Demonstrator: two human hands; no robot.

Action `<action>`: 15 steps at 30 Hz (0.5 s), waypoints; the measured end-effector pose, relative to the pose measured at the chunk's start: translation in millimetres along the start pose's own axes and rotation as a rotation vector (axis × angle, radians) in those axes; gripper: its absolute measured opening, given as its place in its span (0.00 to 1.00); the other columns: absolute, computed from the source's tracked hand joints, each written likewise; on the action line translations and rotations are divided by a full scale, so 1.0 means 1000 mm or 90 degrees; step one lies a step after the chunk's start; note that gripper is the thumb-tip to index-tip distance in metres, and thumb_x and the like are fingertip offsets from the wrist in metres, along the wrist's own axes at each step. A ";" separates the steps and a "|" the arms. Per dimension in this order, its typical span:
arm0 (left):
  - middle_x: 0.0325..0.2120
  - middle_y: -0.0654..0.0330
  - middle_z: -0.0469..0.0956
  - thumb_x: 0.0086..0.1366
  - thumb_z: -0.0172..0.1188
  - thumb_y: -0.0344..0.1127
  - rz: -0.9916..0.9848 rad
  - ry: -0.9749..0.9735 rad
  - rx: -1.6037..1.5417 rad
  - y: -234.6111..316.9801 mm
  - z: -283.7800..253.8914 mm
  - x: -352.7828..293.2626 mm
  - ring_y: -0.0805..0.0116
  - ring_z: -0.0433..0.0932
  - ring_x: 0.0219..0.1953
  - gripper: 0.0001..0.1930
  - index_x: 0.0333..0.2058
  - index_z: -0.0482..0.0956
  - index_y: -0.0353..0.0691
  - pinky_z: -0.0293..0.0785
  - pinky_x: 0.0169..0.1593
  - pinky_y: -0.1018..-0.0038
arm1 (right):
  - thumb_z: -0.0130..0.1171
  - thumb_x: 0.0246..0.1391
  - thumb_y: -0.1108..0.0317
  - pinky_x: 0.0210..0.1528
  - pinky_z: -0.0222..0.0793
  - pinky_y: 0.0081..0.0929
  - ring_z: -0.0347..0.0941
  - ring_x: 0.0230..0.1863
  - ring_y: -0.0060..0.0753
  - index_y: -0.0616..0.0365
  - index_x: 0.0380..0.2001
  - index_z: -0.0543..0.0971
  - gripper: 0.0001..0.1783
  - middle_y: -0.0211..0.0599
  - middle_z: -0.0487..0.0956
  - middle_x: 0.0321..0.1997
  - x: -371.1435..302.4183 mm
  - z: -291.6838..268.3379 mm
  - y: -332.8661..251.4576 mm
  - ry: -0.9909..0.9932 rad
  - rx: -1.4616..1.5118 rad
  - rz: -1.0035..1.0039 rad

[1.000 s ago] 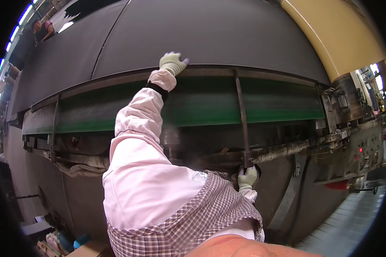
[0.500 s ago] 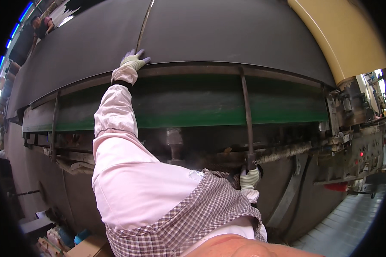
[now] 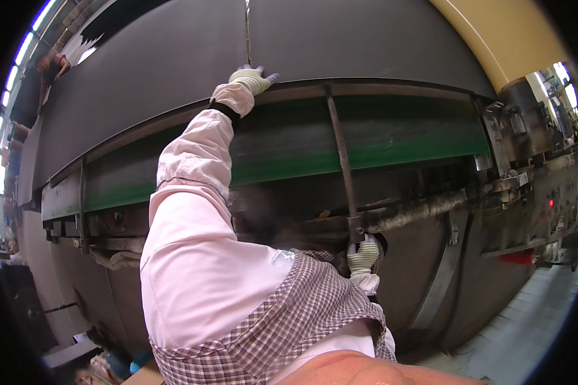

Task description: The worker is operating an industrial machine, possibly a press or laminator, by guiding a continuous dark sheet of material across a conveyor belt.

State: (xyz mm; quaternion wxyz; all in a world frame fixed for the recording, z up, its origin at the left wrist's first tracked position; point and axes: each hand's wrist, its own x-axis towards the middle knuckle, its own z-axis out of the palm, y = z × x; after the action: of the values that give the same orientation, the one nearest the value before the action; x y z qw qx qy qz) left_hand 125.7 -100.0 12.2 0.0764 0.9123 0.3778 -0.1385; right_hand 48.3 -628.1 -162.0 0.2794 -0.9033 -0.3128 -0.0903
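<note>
My left hand (image 3: pixel 252 79), in a striped white glove with purple fingertips, rests on a wide dark grey sheet (image 3: pixel 340 45) beside its front edge. Its fingers are spread, just below a narrow shiny strip (image 3: pixel 248 32) that crosses the sheet. Low down, my right hand (image 3: pixel 363 255), gloved alike, is closed around the lower end of an upright metal bar (image 3: pixel 341 151), under its collar; part of the fingers is hidden. The bar reaches up to the frame rail (image 3: pixel 282 92) along the sheet's edge.
Below the rail runs a green-edged panel (image 3: pixel 404 151). A large yellow roll (image 3: pixel 494 38) hangs at the far right, above a control box (image 3: pixel 555 215) with a red light. A wrapped pipe (image 3: pixel 424 210) lies right of the bar. Another person (image 3: pixel 52 67) stands far left.
The strip and the dark sheet have shifted right, toward the upright bar, with my left hand on them. My right hand stays at the bar's lower end. The whole view has turned slightly.
</note>
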 end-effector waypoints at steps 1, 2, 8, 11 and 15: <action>0.66 0.48 0.51 0.62 0.37 0.70 0.009 -0.011 0.008 0.017 -0.004 0.004 0.51 0.49 0.68 0.39 0.64 0.59 0.49 0.48 0.68 0.60 | 0.60 0.43 0.64 0.35 0.68 0.47 0.72 0.33 0.56 0.62 0.34 0.75 0.15 0.52 0.75 0.33 0.000 -0.002 -0.003 0.018 0.004 -0.002; 0.64 0.48 0.55 0.62 0.36 0.71 0.009 -0.003 0.008 0.031 -0.003 0.008 0.51 0.53 0.67 0.41 0.63 0.60 0.45 0.49 0.68 0.60 | 0.60 0.43 0.63 0.34 0.68 0.47 0.71 0.32 0.56 0.62 0.32 0.75 0.14 0.52 0.75 0.32 0.002 -0.001 -0.004 0.036 0.008 -0.008; 0.59 0.47 0.64 0.61 0.35 0.72 0.087 -0.025 0.010 0.119 -0.010 0.023 0.50 0.59 0.64 0.43 0.59 0.66 0.41 0.52 0.66 0.61 | 0.60 0.42 0.64 0.33 0.67 0.47 0.71 0.31 0.53 0.59 0.28 0.75 0.11 0.47 0.74 0.27 0.010 -0.009 -0.011 0.008 0.040 0.002; 0.59 0.48 0.64 0.62 0.35 0.72 0.086 -0.012 -0.010 0.165 -0.016 0.016 0.51 0.60 0.63 0.42 0.58 0.68 0.40 0.53 0.66 0.61 | 0.59 0.40 0.64 0.34 0.66 0.48 0.70 0.31 0.55 0.63 0.31 0.74 0.15 0.52 0.74 0.29 0.007 -0.012 -0.008 -0.034 0.043 0.011; 0.65 0.50 0.54 0.61 0.40 0.71 0.199 0.032 -0.150 0.182 -0.001 0.032 0.53 0.49 0.68 0.42 0.63 0.60 0.44 0.46 0.68 0.62 | 0.61 0.40 0.62 0.34 0.68 0.48 0.71 0.31 0.54 0.59 0.28 0.75 0.13 0.48 0.74 0.28 0.011 -0.011 -0.008 -0.022 0.020 0.014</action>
State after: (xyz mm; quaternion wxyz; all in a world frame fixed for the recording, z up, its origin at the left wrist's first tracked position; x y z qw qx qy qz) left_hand 276.9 -206.2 9.4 0.1938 0.9477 0.2471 -0.0571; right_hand 51.5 -623.5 -145.5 0.2895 -0.9035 -0.3088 -0.0669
